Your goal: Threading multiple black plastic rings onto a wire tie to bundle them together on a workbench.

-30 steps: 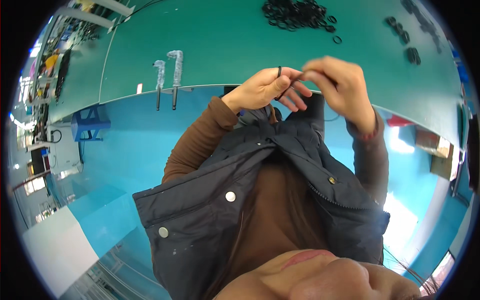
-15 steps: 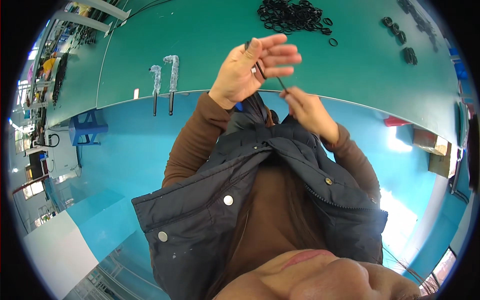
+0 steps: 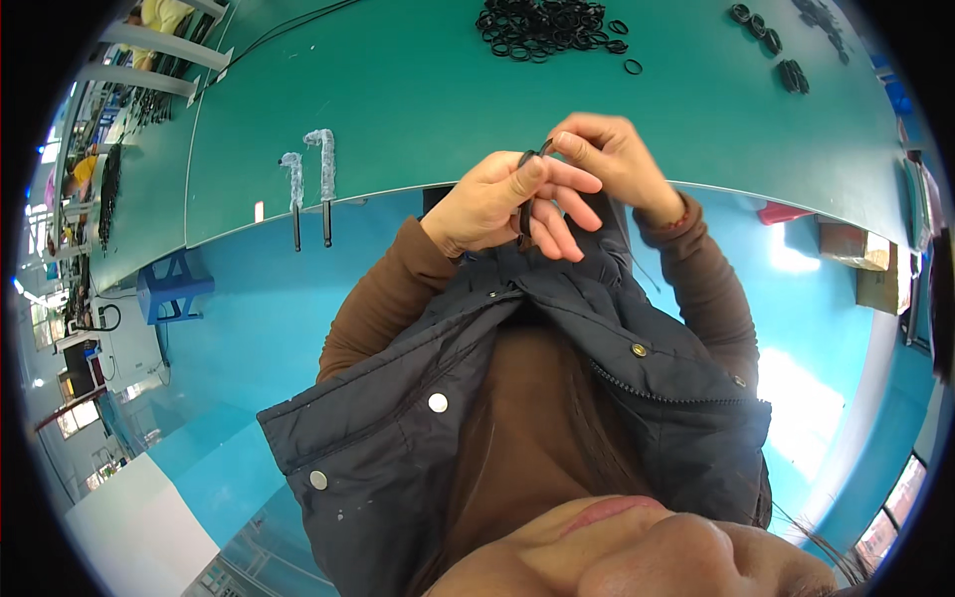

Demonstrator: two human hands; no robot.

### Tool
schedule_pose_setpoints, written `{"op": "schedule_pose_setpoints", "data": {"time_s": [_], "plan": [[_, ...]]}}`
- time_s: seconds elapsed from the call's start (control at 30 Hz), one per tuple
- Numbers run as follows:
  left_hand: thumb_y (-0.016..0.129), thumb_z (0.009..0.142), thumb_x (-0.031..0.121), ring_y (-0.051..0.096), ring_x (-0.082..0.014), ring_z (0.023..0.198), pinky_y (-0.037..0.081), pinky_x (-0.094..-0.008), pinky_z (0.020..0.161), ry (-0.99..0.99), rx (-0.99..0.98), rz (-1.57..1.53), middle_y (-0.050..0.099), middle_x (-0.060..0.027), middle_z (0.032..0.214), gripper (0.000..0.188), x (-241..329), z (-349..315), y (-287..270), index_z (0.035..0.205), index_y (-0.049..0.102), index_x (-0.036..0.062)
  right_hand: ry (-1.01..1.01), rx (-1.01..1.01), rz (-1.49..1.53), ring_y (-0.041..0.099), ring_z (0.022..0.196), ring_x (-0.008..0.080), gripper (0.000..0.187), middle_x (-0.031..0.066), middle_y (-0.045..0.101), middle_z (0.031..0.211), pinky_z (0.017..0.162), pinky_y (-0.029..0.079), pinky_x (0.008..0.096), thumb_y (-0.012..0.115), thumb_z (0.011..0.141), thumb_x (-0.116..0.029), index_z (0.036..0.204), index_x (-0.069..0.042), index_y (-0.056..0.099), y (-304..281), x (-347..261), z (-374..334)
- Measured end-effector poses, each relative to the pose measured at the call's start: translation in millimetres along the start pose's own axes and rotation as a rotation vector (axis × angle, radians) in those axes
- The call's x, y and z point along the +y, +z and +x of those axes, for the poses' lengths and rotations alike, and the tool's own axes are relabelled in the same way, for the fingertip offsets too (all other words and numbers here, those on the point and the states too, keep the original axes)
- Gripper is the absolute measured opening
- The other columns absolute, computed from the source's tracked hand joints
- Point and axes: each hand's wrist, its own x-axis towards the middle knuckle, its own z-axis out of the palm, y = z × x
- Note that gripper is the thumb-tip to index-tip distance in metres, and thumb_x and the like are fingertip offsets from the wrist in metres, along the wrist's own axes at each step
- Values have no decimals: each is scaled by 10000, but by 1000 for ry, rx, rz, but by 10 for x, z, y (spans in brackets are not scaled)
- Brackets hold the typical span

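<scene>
My left hand (image 3: 502,204) is palm up in front of the table's near edge, its fingers loosely curled. A thin black cable (image 3: 525,214) lies in a loop across it, pinned under the thumb. Just to the right and a little farther out, my right hand (image 3: 622,164) pinches part of the same cable near the left fingertips. A thin dark strand hangs below the hands, over the floor; where it starts is hidden.
On the green table (image 3: 418,109) lies a pile of small black rings (image 3: 547,30). Several black bundles (image 3: 793,77) sit to the right. Two L-shaped tools wrapped in clear film (image 3: 326,174) overhang the near edge at left. A blue stool (image 3: 176,289) stands below.
My right hand has swung up and away from me, from below the left hand to beyond its fingertips. The left hand has come closer to me, its fingers now more curled.
</scene>
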Motion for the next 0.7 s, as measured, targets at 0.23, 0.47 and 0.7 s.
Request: {"op": "schedule_pose_setpoints", "data": {"time_s": [0.23,0.47,0.7], "plan": [[345,990,398,520,-338,1172,495,-418,924,426,417,113,533,-231,1233,573,161,25,-161,1300,408,-80,197,-111,-289,611,572,280,128,165,598,660,525,458,350,504,910,-106,937,9,553,398,-72,-686],[402,992,305,546,-275,1135,498,-404,907,159,274,328,504,-207,1273,485,-101,13,-163,1290,426,-77,-169,-7,-534,564,551,227,126,103,602,653,520,441,313,651,816,-134,852,-15,627,6,-529,-230],[349,980,433,642,-323,967,575,-304,728,-71,-35,89,564,-256,1170,622,72,-102,-138,1304,380,-97,138,58,14,489,563,53,236,-12,551,647,500,398,207,539,937,-236,902,-23,635,100,57,-150]]}}
